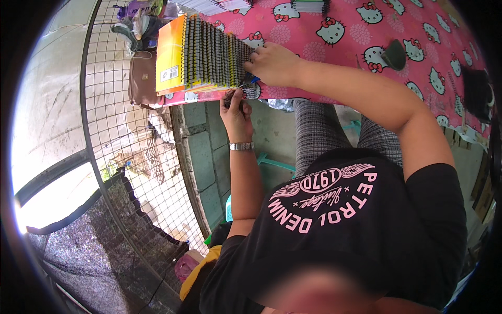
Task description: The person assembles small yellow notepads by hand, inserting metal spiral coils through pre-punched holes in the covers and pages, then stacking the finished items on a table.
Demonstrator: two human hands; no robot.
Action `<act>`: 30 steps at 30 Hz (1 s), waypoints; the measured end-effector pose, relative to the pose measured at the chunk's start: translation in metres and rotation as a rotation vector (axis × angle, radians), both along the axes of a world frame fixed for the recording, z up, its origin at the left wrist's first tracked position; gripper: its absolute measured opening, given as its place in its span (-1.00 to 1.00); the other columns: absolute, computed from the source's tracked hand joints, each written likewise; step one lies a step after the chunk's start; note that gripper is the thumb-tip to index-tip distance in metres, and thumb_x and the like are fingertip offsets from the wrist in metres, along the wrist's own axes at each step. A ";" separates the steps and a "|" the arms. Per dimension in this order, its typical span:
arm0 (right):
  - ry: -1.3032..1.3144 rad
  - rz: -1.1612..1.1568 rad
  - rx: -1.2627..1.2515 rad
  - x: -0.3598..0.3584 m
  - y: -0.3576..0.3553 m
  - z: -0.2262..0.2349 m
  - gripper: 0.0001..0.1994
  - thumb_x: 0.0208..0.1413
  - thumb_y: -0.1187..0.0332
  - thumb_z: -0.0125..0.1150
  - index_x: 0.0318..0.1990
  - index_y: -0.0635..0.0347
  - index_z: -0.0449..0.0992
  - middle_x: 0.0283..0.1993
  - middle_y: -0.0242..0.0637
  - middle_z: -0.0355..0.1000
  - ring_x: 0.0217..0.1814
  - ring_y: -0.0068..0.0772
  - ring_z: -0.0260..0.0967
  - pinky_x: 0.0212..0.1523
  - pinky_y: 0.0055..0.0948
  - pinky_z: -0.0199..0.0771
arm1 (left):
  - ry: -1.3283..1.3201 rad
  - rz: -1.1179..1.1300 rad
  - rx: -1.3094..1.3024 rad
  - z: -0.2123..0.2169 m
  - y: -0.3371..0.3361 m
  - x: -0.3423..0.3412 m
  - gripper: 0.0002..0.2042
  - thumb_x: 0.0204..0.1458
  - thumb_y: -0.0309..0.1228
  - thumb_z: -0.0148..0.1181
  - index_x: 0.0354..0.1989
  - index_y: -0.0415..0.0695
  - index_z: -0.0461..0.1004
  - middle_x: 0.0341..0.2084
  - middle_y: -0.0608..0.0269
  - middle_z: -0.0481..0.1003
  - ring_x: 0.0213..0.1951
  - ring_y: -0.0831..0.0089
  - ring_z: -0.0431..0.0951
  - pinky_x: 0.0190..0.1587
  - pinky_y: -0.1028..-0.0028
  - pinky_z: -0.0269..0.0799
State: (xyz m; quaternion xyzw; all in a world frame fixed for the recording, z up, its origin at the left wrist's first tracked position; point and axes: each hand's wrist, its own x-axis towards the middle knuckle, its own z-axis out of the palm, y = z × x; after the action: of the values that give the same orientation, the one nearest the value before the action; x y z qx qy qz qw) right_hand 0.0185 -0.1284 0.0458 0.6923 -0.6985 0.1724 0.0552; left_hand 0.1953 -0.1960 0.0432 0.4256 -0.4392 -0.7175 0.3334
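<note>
A stack of spiral notebooks (209, 55) lies at eleven o'clock on the pink-covered desk (334, 57). The right hand (272, 64) presses flat on the stack's near end; the left hand (236, 112), just below the desk edge, pinches a dark wire coil (230, 97).

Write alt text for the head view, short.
A person's right hand presses on a row of spiral-bound notebooks at the edge of a pink cartoon-cat tablecloth, while the left hand, wearing a wristwatch, grips a small dark tool below the spirals.
</note>
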 end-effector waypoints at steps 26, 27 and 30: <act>0.082 0.008 -0.201 -0.001 0.003 -0.020 -0.87 -0.04 0.33 0.11 -0.34 0.11 0.50 -0.42 -0.30 0.48 -0.25 -0.24 0.47 -0.13 -0.22 0.39 | 0.035 -0.061 0.056 -0.018 -0.008 0.006 -0.88 -0.06 -0.62 0.20 -0.35 -0.18 0.44 -0.61 0.38 0.40 -0.69 0.63 0.29 -0.66 0.61 0.12; 0.041 0.007 -0.108 0.002 0.001 -0.018 -0.88 -0.03 0.33 0.08 -0.36 0.11 0.51 -0.41 -0.30 0.49 -0.25 -0.23 0.47 -0.11 -0.22 0.40 | 0.016 -0.073 0.048 -0.020 -0.008 0.005 -0.88 -0.06 -0.61 0.21 -0.35 -0.18 0.44 -0.62 0.38 0.39 -0.68 0.62 0.29 -0.66 0.61 0.12; -0.090 0.009 0.195 0.005 -0.001 -0.003 -0.85 -0.03 0.30 0.11 -0.31 0.09 0.49 -0.41 -0.30 0.48 -0.24 -0.25 0.46 -0.14 -0.24 0.38 | -0.053 -0.072 -0.009 -0.026 -0.009 0.007 -0.88 -0.05 -0.59 0.22 -0.34 -0.18 0.44 -0.62 0.38 0.39 -0.68 0.62 0.31 -0.65 0.61 0.14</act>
State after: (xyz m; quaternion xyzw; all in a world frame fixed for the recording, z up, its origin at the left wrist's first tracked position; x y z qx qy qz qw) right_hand 0.0240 -0.1292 0.0423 0.6892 -0.7105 0.1348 -0.0448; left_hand 0.2019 -0.2051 0.0170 0.4269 -0.4662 -0.7155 0.2976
